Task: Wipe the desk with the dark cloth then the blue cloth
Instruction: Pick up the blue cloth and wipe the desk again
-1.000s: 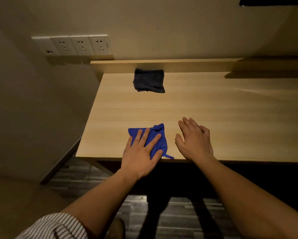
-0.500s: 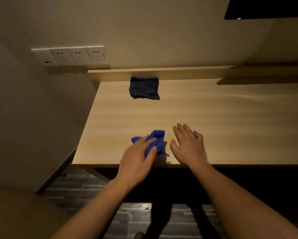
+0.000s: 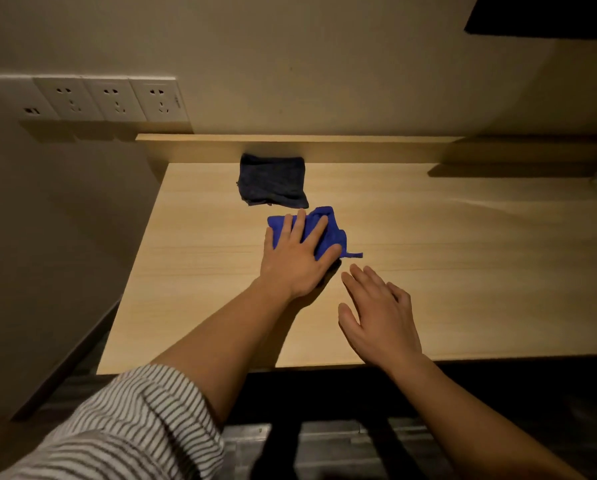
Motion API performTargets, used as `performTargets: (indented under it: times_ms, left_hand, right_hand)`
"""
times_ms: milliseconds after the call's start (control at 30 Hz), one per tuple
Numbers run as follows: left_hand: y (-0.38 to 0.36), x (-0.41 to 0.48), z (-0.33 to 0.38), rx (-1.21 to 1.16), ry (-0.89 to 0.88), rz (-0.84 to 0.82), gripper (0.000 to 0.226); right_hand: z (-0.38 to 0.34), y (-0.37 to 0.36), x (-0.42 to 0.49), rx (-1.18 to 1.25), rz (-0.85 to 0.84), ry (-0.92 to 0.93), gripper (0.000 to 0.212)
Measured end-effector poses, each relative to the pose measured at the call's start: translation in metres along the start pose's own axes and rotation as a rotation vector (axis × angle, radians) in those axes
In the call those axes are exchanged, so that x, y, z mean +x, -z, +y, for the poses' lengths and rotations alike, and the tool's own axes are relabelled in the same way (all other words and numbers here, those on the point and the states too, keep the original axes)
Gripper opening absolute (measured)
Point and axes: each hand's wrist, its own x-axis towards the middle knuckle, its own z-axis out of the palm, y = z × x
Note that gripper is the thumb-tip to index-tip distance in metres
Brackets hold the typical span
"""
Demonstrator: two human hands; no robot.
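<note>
Dim light falls on a pale wooden desk (image 3: 428, 271), where nearest the viewer the right hand (image 3: 380, 313) rests flat, fingers spread, holding nothing. Just beyond, the left hand (image 3: 297, 258) presses palm-down on the crumpled blue cloth (image 3: 328, 225), soft and light, likely best handled under a flat palm. Farthest, the folded dark cloth (image 3: 273, 180) lies against the desk's back ledge.
</note>
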Motion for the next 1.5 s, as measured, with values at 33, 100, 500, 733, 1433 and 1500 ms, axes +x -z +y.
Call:
performTargets:
  times_ms: [33,100,500,733,1433,1500]
  left_hand:
    - [0.004,-0.005,-0.009,-0.028,-0.016,0.053,0.078]
    - [0.011,-0.017,-0.039,-0.017,-0.006,0.118,0.077]
    - [-0.001,-0.032,-0.107,0.113,0.123,0.103,0.073]
    - [-0.005,-0.028,-0.111,0.127,0.124,0.112,0.07]
    - [0.003,-0.034,-0.107,0.12,0.128,0.065,0.069]
    - [0.006,-0.033,-0.106,0.112,0.134,0.038,0.068]
  right_hand:
    - [0.0,0.003,0.0,0.04,0.015,-0.003,0.057]
    - [-0.004,0.014,0.011,0.127,0.107,0.007,0.049]
    - [-0.038,0.017,0.156,-0.172,-0.286,0.331,0.075]
    - [-0.037,0.01,0.165,-0.191,-0.287,0.31,0.081]
    - [-0.037,-0.001,0.0,-0.116,-0.275,0.297,0.063]
    - [-0.038,0.002,-0.021,-0.096,-0.285,0.315,0.06]
